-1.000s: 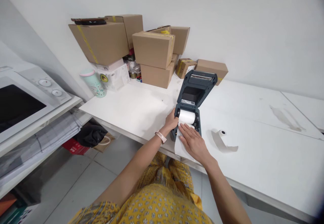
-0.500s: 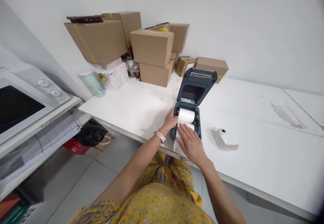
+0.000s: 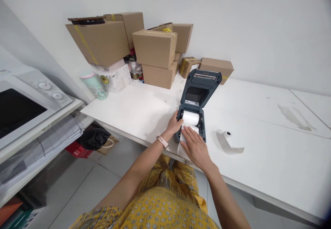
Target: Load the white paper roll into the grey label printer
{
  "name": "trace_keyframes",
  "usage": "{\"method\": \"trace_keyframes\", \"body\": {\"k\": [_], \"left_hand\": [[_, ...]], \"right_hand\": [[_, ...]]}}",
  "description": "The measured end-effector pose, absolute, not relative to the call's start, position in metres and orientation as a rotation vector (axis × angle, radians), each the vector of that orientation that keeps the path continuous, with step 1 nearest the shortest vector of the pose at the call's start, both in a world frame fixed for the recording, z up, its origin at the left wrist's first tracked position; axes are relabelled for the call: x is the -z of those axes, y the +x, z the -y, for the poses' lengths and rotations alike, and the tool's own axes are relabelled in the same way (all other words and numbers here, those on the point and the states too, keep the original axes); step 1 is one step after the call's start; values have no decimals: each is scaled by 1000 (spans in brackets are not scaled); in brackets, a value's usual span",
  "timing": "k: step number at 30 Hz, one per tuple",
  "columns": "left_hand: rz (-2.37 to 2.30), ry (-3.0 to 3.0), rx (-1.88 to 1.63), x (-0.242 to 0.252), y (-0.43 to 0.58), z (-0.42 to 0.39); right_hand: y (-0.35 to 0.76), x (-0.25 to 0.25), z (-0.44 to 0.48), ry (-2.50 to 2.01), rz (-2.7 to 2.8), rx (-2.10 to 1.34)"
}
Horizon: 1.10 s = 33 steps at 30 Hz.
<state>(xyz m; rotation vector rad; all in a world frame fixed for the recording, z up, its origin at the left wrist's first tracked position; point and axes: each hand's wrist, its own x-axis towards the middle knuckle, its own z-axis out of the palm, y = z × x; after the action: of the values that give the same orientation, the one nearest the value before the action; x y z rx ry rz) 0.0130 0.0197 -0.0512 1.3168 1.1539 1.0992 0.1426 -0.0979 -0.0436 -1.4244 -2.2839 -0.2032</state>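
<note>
A dark label printer [image 3: 202, 87] stands on the table with its lid raised. A white paper roll [image 3: 190, 118] sits inside it, and its loose paper strip [image 3: 182, 149] runs forward over the printer's front and past the table edge. My left hand [image 3: 174, 123] grips the printer's left side, thumb over the rim by the roll. Lying flat on the strip at the printer's front, my right hand [image 3: 194, 144] has its fingers stretched out. To the right of the printer lies a small roll [image 3: 228, 134] with a partly unrolled tail.
Cardboard boxes [image 3: 155, 49] are stacked along the wall behind the white table [image 3: 258, 136]. A mint tumbler [image 3: 94, 86] stands at the table's left end. Further left, a microwave [image 3: 28, 101] rests on a shelf with folded fabric below. A stain marks the table at right.
Almost nothing differs. Both hands stay at the printer, and the view has shifted very slightly.
</note>
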Motion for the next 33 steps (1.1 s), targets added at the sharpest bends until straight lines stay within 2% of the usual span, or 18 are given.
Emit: {"method": "trace_keyframes", "body": {"k": [10,17,20,23,29,31,33], "left_hand": [[-970,1062,-1135,54,2,54],[-925,1054,-1104,54,-3,54],[-903,1051,-1090,58,-5,52],[-845,1066,-1082,60,-9,52],[-793,1067,-1047,60,-16,56],[-773,1065,-1040,59,-17,57],[-747,1077,-1036,59,-18,59]], "right_hand": [[139,50,117,-1388,2246,206],[162,20,123,-1224,1916,-124],[188,-19,91,-1229,1610,64],[213,-64,29,-1311,1528,179],[229,-118,-97,-1312,1499,-238],[226,-121,-110,-1311,1487,-340],[221,-119,-99,-1297,1495,-280]]}}
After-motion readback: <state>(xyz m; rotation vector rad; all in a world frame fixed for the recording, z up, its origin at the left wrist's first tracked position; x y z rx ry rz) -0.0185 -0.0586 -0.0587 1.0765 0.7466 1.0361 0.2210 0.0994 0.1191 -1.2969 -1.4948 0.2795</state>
